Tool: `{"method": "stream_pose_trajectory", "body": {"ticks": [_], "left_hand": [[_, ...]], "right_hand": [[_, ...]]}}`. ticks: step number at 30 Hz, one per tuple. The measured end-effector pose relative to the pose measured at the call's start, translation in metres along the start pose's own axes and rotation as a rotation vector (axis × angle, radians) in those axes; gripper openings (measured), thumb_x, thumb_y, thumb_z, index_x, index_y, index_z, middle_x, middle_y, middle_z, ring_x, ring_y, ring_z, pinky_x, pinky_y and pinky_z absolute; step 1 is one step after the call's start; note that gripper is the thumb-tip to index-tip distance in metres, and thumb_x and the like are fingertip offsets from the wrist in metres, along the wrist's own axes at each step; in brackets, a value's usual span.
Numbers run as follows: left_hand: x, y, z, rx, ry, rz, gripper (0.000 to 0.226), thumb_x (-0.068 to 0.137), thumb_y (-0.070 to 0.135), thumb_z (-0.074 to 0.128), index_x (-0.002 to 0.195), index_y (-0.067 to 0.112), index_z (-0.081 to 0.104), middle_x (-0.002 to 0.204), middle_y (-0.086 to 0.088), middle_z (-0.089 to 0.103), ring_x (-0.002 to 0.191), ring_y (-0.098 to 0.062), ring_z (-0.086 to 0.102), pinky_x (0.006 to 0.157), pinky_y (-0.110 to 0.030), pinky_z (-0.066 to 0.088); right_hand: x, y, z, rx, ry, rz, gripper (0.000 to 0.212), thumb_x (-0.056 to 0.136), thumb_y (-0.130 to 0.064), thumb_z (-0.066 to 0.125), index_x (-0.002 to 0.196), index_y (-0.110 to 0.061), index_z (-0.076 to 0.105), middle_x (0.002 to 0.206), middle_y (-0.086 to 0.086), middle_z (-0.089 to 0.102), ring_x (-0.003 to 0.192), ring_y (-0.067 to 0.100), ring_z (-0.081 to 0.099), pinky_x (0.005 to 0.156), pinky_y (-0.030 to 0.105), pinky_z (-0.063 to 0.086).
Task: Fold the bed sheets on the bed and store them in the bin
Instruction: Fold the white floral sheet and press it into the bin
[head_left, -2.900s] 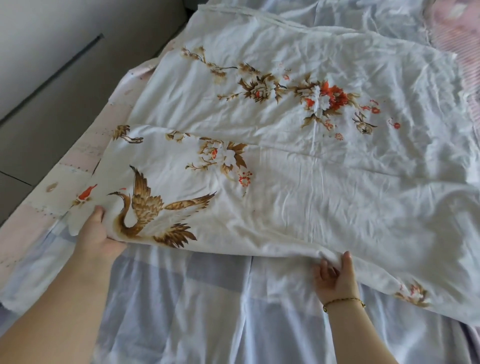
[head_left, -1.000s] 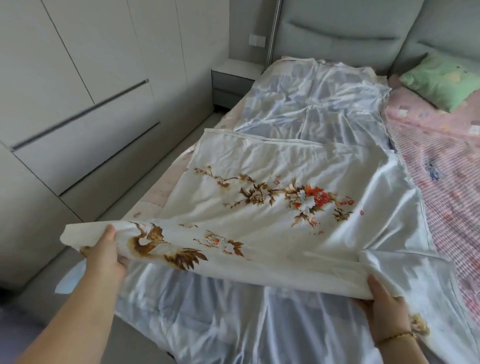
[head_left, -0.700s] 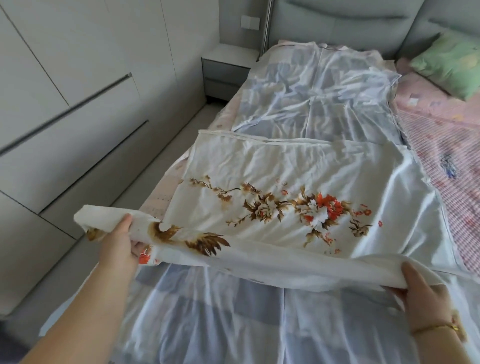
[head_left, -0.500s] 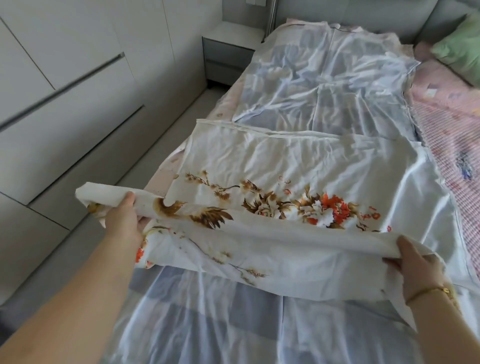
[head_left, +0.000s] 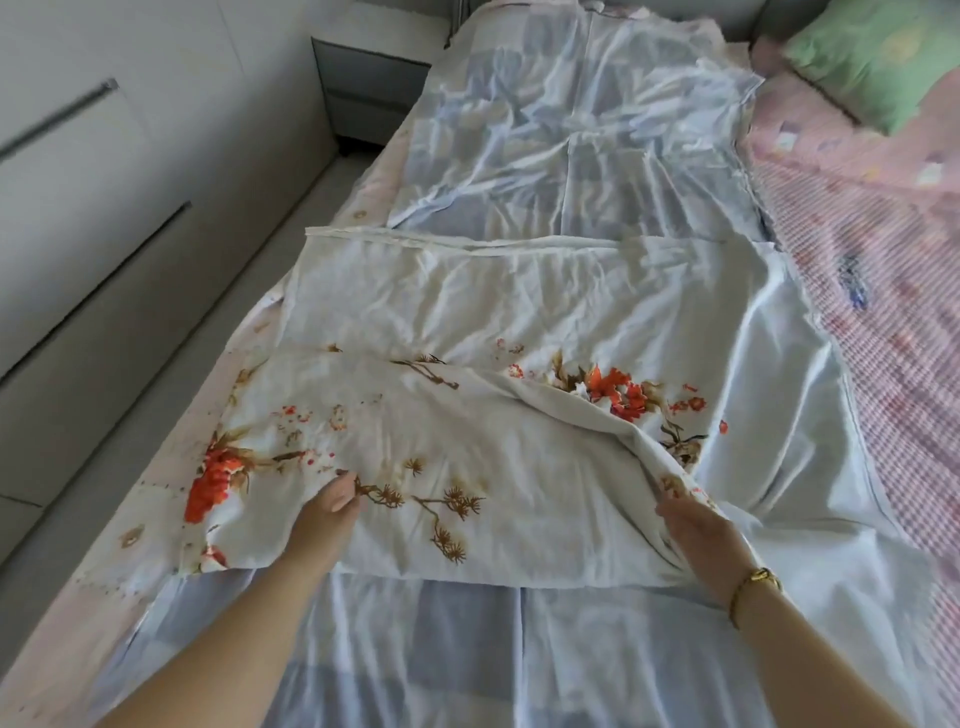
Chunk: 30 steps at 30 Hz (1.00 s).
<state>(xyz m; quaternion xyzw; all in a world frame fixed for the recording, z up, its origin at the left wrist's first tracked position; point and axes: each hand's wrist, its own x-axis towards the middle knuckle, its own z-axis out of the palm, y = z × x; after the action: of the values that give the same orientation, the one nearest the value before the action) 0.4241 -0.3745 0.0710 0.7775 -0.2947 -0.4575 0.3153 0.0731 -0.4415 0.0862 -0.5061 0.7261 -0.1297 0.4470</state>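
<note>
Over on the near half of the bed (head_left: 93, 587), the floral sheet (head_left: 467, 447) lies on a blue checked sheet (head_left: 571, 130), its near flap doubled over but bunched up on the right. Left hand (head_left: 327, 512) pinches the flap's edge, I think; right hand (head_left: 696, 535) grips the rumpled fold, fingers tucked under. Mid-fold, basically. Next up: tug that corner square and flatten it. No bin in sight.

Bed (head_left: 893, 364), pale blue sheet (head_left: 571, 130), green pillow (head_left: 883, 57)
</note>
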Motion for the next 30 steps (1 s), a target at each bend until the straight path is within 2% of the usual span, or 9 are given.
{"method": "stream_pose_trajectory", "body": {"ticks": [6,10,13,17,21,24,26,28,30], "left_hand": [[-0.050,0.020,0.108,0.375,-0.303,0.292,0.034,0.094,0.017,0.049,0.128,0.017,0.053,0.132,0.002,0.053,0.122,-0.011,0.048,0.094,-0.016,0.034],[-0.092,0.040,0.187,0.561,-0.374,0.597,0.053,0.074,0.054,0.038,0.117,0.030,0.061,0.116,0.025,0.051,0.112,0.007,0.048,0.085,0.001,0.027],[-0.112,0.052,0.260,0.696,-0.444,0.834,0.046,0.060,0.050,0.044,0.090,0.029,0.073,0.091,0.018,0.068,0.082,0.002,0.064,0.069,-0.006,0.043],[-0.139,0.058,0.354,1.071,-0.575,1.011,0.080,0.037,0.061,0.067,0.111,0.038,0.048,0.108,0.014,0.067,0.107,-0.004,0.052,0.091,-0.026,0.043],[-0.173,0.049,0.447,1.363,-0.733,1.186,0.077,0.018,0.058,0.076,0.093,0.042,0.068,0.104,0.014,0.069,0.106,-0.007,0.061,0.099,-0.034,0.043],[-0.177,0.046,0.477,1.464,-0.690,1.216,0.035,0.023,0.049,0.076,0.054,0.037,0.067,0.062,0.019,0.065,0.090,0.000,0.061,0.102,-0.033,0.037],[-0.173,0.047,0.485,1.303,-0.660,1.129,0.025,0.030,0.045,0.074,0.049,0.032,0.064,0.047,0.017,0.057,0.061,0.003,0.059,0.083,-0.020,0.043],[-0.166,0.066,0.482,1.049,-0.600,0.907,0.025,0.045,0.042,0.069,0.067,0.032,0.069,0.062,0.015,0.065,0.062,-0.003,0.061,0.064,-0.014,0.043],[-0.155,0.090,0.478,0.796,-0.411,0.698,0.046,0.062,0.042,0.050,0.099,0.025,0.071,0.092,0.005,0.069,0.090,-0.013,0.063,0.073,-0.019,0.039]], "right_hand": [[-0.018,0.069,-0.057,0.201,0.317,0.066,0.022,0.084,0.008,0.048,0.080,-0.008,0.063,0.057,-0.012,0.064,0.062,0.003,0.060,0.062,0.005,0.043],[-0.019,0.115,-0.102,0.301,0.343,0.054,0.026,0.086,0.009,0.044,0.080,-0.011,0.060,0.073,0.006,0.064,0.069,0.015,0.059,0.062,0.010,0.047],[-0.006,0.156,-0.149,0.367,0.302,0.034,0.027,0.088,0.010,0.042,0.084,-0.010,0.059,0.074,0.001,0.063,0.070,0.011,0.059,0.063,0.008,0.047],[0.010,0.206,-0.202,0.389,0.247,0.039,0.027,0.088,0.012,0.040,0.086,-0.007,0.060,0.075,0.002,0.063,0.067,0.007,0.061,0.065,0.010,0.048],[0.035,0.246,-0.246,0.364,0.176,0.057,0.026,0.090,0.010,0.039,0.099,0.001,0.061,0.089,0.011,0.063,0.077,0.017,0.059,0.076,0.020,0.048],[0.054,0.267,-0.259,0.326,0.142,0.102,0.027,0.091,0.007,0.039,0.107,0.005,0.061,0.094,0.011,0.063,0.088,0.021,0.059,0.081,0.028,0.047],[0.066,0.275,-0.263,0.268,0.123,0.095,0.027,0.092,0.002,0.041,0.108,-0.001,0.062,0.097,0.006,0.064,0.076,0.001,0.060,0.066,0.013,0.047],[0.079,0.279,-0.266,0.239,0.114,0.071,0.026,0.093,-0.004,0.043,0.108,-0.008,0.063,0.101,-0.003,0.061,0.065,-0.008,0.055,0.056,0.007,0.041],[0.093,0.278,-0.270,0.255,0.112,0.068,0.028,0.095,-0.007,0.041,0.114,-0.008,0.061,0.099,-0.009,0.057,0.075,0.000,0.052,0.060,0.009,0.039]]}}
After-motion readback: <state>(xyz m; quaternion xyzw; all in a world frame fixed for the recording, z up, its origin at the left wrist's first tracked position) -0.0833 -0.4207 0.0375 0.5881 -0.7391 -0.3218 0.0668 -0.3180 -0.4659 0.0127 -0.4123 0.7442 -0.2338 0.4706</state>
